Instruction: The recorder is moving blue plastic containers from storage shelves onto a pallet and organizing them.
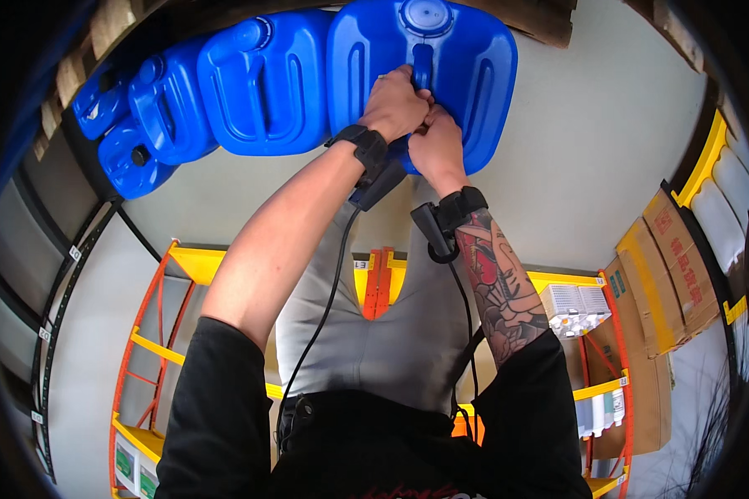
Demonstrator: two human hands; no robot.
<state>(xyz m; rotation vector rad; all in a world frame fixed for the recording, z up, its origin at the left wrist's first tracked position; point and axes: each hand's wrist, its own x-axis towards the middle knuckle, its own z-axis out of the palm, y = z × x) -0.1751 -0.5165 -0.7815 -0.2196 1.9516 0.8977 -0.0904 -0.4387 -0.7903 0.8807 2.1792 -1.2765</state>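
A large blue plastic jerrycan [493, 81] with a round screw cap [426, 15] stands before me at the top of the head view. My left hand [397, 105] and my right hand [438, 140] meet at its moulded handle [422, 65], fingertips together near the handle's lower end. The fingers of both hands are curled, and what lies between them is hidden. Each wrist wears a black strap with a dark device and a cable. To the left, a second blue jerrycan [293, 93] stands beside the large one.
Several smaller blue jerrycans [171, 106] continue the row leftward. Wooden pallet boards [537, 22] show behind. Orange and yellow racking [618, 349] rises near my legs, with cardboard boxes [680, 274] at the right. Dark shelving [68, 262] stands at the left.
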